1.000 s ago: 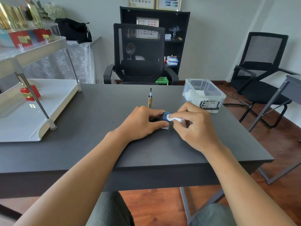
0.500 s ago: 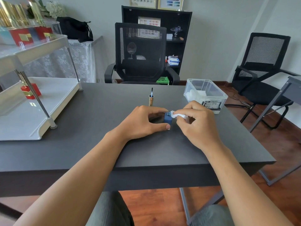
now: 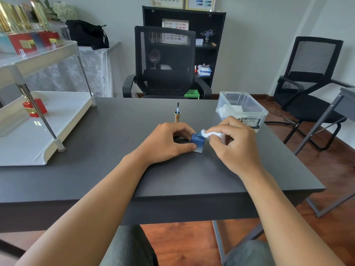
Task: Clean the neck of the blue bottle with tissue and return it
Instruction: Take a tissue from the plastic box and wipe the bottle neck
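A small square blue bottle (image 3: 197,142) stands uncapped on the dark desk (image 3: 123,166), its threaded neck bare at the top. My left hand (image 3: 167,143) grips the bottle's left side with thumb and fingers. My right hand (image 3: 234,143) pinches a white tissue (image 3: 211,134), whose tip touches the right side of the neck. The bottle's gold cap with its brush (image 3: 177,116) stands upright on the desk just behind my left hand.
A clear plastic bin (image 3: 242,110) holding white tissues sits at the desk's back right. A white two-tier rack (image 3: 44,120) with red boxes occupies the left. Black office chairs stand behind the desk and at the right.
My right hand has drawn the tissue off the top of the bottle to its right side, so the neck now shows. My left hand holds still.
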